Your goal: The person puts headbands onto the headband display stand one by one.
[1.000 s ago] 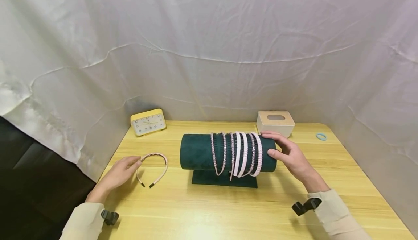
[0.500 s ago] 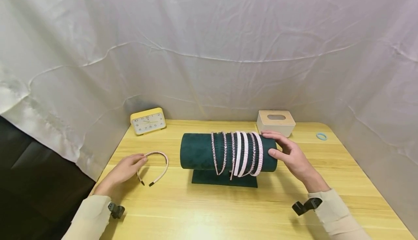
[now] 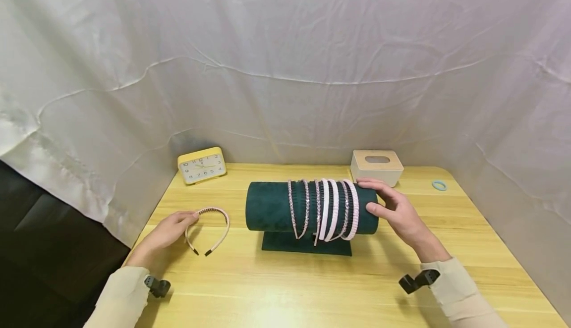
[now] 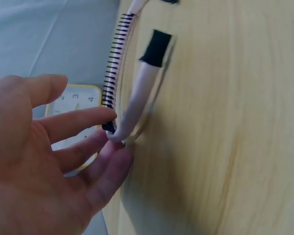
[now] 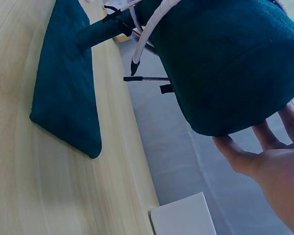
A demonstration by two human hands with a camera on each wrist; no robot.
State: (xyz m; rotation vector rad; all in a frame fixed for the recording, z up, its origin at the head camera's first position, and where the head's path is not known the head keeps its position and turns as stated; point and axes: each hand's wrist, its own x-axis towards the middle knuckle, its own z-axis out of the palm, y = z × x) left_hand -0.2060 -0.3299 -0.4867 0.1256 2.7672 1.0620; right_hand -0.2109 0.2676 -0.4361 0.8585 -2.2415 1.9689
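Note:
A thin pale pink headband (image 3: 227,223) with black tips and inner teeth lies on the table at the left. My left hand (image 3: 170,229) touches its left side with the fingertips. In the left wrist view the thumb stands apart and the fingers rest against the headband (image 4: 137,100). A dark green padded headband stand (image 3: 269,206) is at the table's middle. Several pink and white headbands (image 3: 334,209) hang over the right half of its roll. My right hand (image 3: 403,219) grips the roll's right end, thumb in front and fingers over the top.
A yellow alarm clock (image 3: 202,165) stands at the back left. Behind the stand's right end is a tissue box (image 3: 376,167) with a wooden lid. A small blue ring (image 3: 439,186) lies at the back right. Pale cloth (image 3: 285,115) hangs round the table.
My left hand has shifted slightly right along the headband, which itself moved only a little. The right hand has stayed on the stand's end.

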